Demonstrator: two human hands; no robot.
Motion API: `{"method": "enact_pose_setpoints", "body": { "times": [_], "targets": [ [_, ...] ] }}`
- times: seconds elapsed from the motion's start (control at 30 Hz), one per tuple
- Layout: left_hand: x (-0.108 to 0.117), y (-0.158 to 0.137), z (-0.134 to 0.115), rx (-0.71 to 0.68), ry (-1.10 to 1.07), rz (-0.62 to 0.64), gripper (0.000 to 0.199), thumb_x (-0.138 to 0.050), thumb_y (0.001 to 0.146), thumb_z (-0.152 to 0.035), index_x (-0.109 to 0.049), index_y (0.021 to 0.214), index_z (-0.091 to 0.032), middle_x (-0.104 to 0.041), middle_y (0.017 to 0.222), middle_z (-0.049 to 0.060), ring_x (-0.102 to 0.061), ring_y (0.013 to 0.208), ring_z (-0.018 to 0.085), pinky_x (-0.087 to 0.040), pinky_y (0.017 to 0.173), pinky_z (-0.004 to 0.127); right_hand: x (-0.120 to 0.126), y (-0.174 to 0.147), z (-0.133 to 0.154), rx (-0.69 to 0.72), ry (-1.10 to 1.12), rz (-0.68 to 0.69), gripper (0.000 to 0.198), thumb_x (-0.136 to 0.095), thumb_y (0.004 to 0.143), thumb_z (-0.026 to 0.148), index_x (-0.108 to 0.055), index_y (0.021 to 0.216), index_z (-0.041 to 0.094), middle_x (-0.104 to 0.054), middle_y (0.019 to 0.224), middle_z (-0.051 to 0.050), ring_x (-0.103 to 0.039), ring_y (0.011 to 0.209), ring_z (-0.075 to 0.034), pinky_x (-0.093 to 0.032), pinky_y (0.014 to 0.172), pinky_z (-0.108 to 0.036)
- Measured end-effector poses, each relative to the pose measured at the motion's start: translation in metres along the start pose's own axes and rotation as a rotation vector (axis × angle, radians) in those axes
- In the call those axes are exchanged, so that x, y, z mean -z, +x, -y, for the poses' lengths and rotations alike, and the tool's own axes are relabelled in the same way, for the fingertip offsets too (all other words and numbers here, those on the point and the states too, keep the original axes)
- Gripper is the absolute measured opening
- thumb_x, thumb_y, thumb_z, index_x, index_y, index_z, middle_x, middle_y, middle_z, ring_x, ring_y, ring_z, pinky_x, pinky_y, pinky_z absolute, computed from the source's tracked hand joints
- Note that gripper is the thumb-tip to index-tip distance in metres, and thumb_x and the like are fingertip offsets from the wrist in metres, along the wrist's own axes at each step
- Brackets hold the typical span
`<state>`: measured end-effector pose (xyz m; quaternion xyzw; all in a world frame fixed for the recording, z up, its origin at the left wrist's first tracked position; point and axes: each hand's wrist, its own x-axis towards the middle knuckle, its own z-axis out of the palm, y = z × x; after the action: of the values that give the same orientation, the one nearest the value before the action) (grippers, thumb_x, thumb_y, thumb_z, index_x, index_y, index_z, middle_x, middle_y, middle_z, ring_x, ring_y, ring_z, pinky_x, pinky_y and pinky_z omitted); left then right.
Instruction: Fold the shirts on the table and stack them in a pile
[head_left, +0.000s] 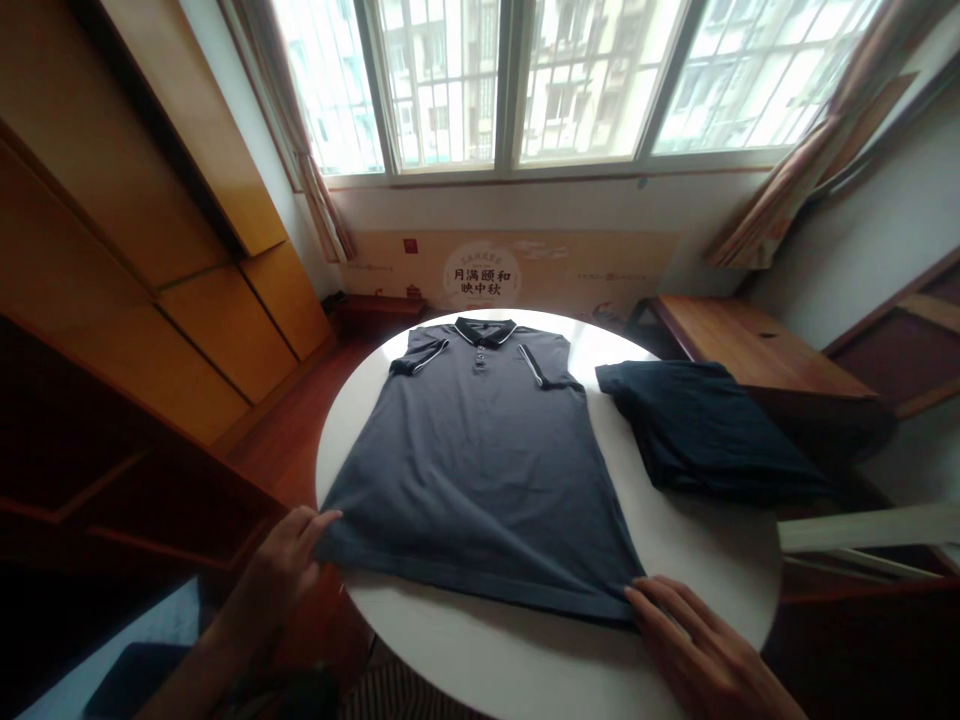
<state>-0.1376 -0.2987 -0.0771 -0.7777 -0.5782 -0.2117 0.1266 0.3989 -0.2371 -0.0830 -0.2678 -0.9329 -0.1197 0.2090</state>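
A dark grey polo shirt lies front side up on a round white table, its black collar toward the window. White trim edges its collar and sleeves, and both sleeves are folded in over the body. My left hand pinches the bottom hem at the left corner, by the table's edge. At the opposite corner of the hem, my right hand grips the cloth between thumb and fingers. Soft creases run across the lower part of the shirt between the two hands.
Dark folded clothing lies on the table's right side, partly past its edge. Behind it stands a wooden desk. Wooden cabinets line the left wall, and a barred window is ahead. A pale bar juts in at right.
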Motion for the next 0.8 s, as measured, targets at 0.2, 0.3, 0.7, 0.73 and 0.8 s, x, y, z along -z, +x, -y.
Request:
{"method": "enact_pose_setpoints", "body": {
  "times": [0.2,0.3,0.7,0.73,0.8],
  "targets": [
    [0.005,0.0,0.025,0.145,-0.129,0.05,0.054,-0.038,0.066,0.003,-0.063,0.107,-0.021,-0.061,0.089,0.002,-0.065,0.082,0.015,-0.055,0.08,0.023,-0.001,0.009,0.003,-0.09,-0.068,-0.096,0.032,-0.041,0.093,0.005,-0.067,0.109,0.014,-0.071,0.102,-0.012,-0.068,0.09,-0.022,-0.059,0.077,-0.035],
    [0.014,-0.004,0.037,0.161,-0.171,0.022,0.046,-0.042,0.071,-0.003,-0.063,0.107,-0.022,-0.064,0.092,0.002,-0.068,0.083,0.015,-0.055,0.076,0.021,0.009,0.008,0.002,-0.119,0.026,-0.127,0.03,-0.042,0.093,0.006,-0.066,0.109,0.015,-0.071,0.111,-0.013,-0.07,0.097,-0.02,-0.06,0.083,-0.03],
    [0.035,-0.008,0.038,0.503,-0.467,0.127,0.028,-0.054,0.086,-0.042,-0.07,0.088,-0.02,-0.075,0.086,0.003,-0.073,0.08,0.019,-0.057,0.071,0.021,0.026,-0.001,-0.001,-0.445,0.412,-0.259,0.02,-0.056,0.088,0.014,-0.065,0.1,0.026,-0.077,0.103,-0.004,-0.075,0.085,-0.017,-0.059,0.082,-0.018],
    [0.039,-0.008,0.038,0.496,-0.475,0.119,0.028,-0.055,0.086,-0.043,-0.071,0.086,-0.02,-0.076,0.086,0.003,-0.073,0.081,0.019,-0.057,0.072,0.022,0.031,0.0,-0.004,-0.419,0.43,-0.253,0.021,-0.056,0.087,0.012,-0.065,0.098,0.027,-0.077,0.104,-0.004,-0.075,0.085,-0.018,-0.059,0.08,-0.018],
    [0.048,-0.009,0.039,0.468,-0.45,0.103,0.03,-0.053,0.088,-0.045,-0.073,0.087,-0.023,-0.076,0.088,0.002,-0.073,0.081,0.02,-0.058,0.073,0.024,0.04,0.0,-0.008,-0.339,0.468,-0.2,0.032,-0.054,0.085,0.008,-0.067,0.103,0.031,-0.076,0.108,-0.004,-0.075,0.088,-0.019,-0.06,0.078,-0.018]
  ]
}}
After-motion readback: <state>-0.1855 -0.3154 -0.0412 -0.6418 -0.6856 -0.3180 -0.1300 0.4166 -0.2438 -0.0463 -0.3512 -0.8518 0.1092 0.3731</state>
